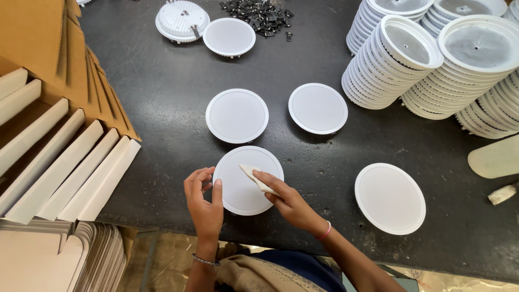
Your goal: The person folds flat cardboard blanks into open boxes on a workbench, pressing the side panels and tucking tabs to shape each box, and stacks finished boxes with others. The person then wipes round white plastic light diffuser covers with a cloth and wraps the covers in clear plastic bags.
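A dark worktable (pixel 162 92) fills most of the view. At its left edge stand brown cardboard cartons (pixel 59 48) with white flat boxes (pixel 70 173) leaning in a row inside, and a further pile of flat card blanks (pixel 48 259) lies below them. At the top right, stacks of white round housings (pixel 389 65) rest on their sides and lean on one another, each open face showing a grey inner plate.

Four white round light panels lie face up on the table: one near the middle (pixel 237 115), one just right of it (pixel 318 108), one well apart to the right (pixel 390 198), and the nearest panel (pixel 243 184) at the table's front edge. At the top, an upturned housing (pixel 182 20) touches another white disc (pixel 229 37), beside a heap of small black clips (pixel 259 13).

The left hand (pixel 204 203) steadies the nearest panel's left rim, its fingers curled and slightly apart, thumb on the rim. The right hand (pixel 286 200) presses a small folded white cloth (pixel 254 177) on the panel's face, with fingers together on the cloth. Whether the cloth is fabric or paper is hard to tell.
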